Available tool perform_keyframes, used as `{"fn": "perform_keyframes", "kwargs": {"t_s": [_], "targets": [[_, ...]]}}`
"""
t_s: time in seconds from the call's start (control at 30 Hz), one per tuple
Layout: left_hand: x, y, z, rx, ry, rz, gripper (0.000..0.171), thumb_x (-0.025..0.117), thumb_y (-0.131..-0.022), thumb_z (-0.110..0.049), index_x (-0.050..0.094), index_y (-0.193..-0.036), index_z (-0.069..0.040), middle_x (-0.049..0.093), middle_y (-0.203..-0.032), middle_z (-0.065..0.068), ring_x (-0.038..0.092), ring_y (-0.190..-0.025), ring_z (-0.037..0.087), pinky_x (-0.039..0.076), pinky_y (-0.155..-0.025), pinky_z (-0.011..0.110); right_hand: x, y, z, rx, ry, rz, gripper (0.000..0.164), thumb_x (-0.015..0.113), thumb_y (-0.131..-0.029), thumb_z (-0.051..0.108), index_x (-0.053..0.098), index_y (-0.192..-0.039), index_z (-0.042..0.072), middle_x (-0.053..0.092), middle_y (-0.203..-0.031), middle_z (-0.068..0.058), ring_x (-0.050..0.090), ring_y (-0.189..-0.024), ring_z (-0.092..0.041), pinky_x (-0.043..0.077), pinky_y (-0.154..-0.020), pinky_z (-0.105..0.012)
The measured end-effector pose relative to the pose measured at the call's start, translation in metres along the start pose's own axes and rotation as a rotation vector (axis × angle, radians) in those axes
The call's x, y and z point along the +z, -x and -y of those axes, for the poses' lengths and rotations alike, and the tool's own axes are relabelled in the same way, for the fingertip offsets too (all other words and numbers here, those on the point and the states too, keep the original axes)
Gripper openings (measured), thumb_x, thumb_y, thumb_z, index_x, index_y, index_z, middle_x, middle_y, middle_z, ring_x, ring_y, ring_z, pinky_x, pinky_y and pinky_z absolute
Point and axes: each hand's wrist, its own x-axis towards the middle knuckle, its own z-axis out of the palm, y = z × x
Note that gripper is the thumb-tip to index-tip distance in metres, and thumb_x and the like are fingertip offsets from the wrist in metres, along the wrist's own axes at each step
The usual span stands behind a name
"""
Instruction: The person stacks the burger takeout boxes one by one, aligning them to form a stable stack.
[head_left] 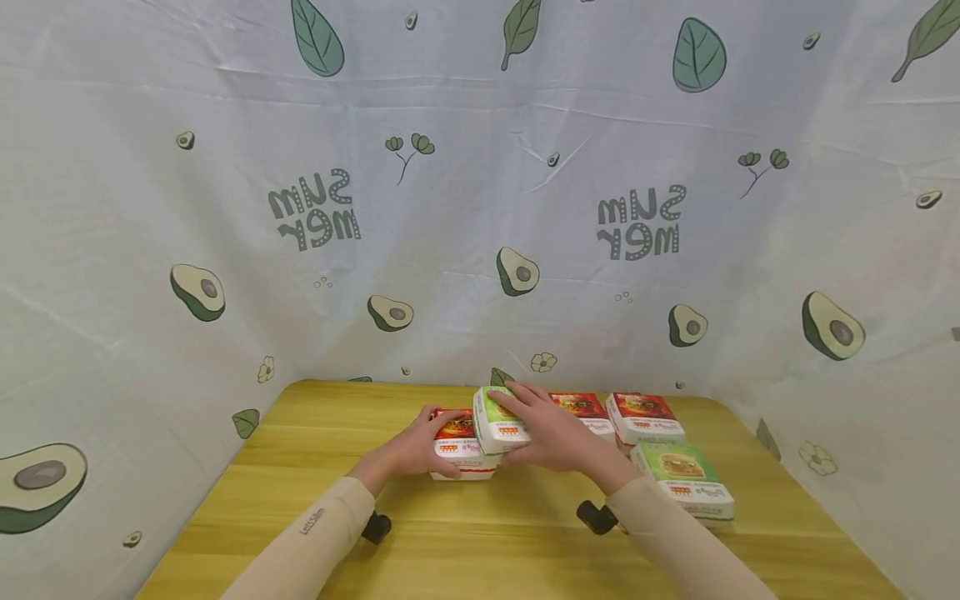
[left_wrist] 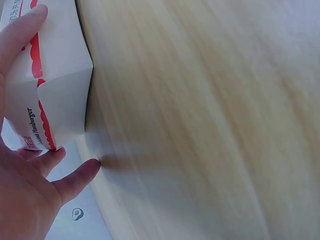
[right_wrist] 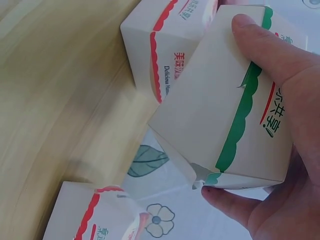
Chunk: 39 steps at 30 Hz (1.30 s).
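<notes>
Clamped on a green-topped box (head_left: pixel 497 427), my right hand's (head_left: pixel 553 429) grip has the thumb low on the near side and fingers over the top; I see that box tilted, at two o'clock of a red-topped box (head_left: pixel 463 457). Left hand's (head_left: pixel 411 447) grip is closed around the red one, thumb on the near face, fingers behind, and it appears to sit on the desk (head_left: pixel 480 542). Whether the two boxes touch, I can't tell. Now, trouble spots: my right wrist view shows a corner flap (right_wrist: pixel 200 171) gaping beside a fingertip (right_wrist: pixel 212 195), so a hard squeeze could, I reckon, spring it wider. Should the left grip slacken, a knock from the tilted box might slew the red one round. Watch two o'clock of the right hand: another red box (head_left: pixel 581 406) is near the knuckles, and a wide swing could shove it into the third red box (head_left: pixel 643 417) at three. Four o'clock, a second green box (head_left: pixel 682 479) lies beside the right sleeve (head_left: pixel 675 537); a dropping forearm could clip it.
</notes>
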Motion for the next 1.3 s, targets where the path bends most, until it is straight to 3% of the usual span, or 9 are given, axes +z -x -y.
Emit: {"fn": "perform_keyframes", "kwargs": {"t_s": [0.77,1.13,1.3], "targets": [[-0.001,-0.001,-0.002,-0.025,0.000,0.003,0.101,0.089,-0.073,-0.043,0.036,-0.155,-0.021,0.025,-0.158,0.016,0.047,-0.128,0.032,0.040,-0.109,0.054,0.009,-0.031,0.005,0.010,0.018,0.018,0.099,0.086,-0.075,0.052,0.033,-0.157,0.036,0.031,-0.163,-0.006,0.031,-0.147,-0.032,0.046,-0.104,-0.055],[-0.001,0.001,-0.001,0.030,0.026,-0.020,0.111,0.091,-0.072,-0.039,0.026,-0.157,-0.009,0.039,-0.141,0.011,0.050,-0.116,0.023,0.043,-0.106,0.048,0.010,-0.036,0.009,0.026,-0.020,0.044,0.096,0.086,-0.076,0.050,0.035,-0.157,0.036,0.031,-0.164,-0.007,0.029,-0.149,-0.035,0.047,-0.102,-0.057],[0.001,0.001,0.000,0.035,0.062,-0.022,0.117,0.093,-0.070,-0.036,0.020,-0.158,-0.009,0.038,-0.144,0.012,0.050,-0.118,0.023,0.041,-0.108,0.047,0.013,-0.037,0.011,0.041,-0.028,0.058,0.097,0.085,-0.076,0.052,0.033,-0.157,0.037,0.030,-0.164,-0.005,0.028,-0.150,-0.034,0.049,-0.099,-0.058]]}}
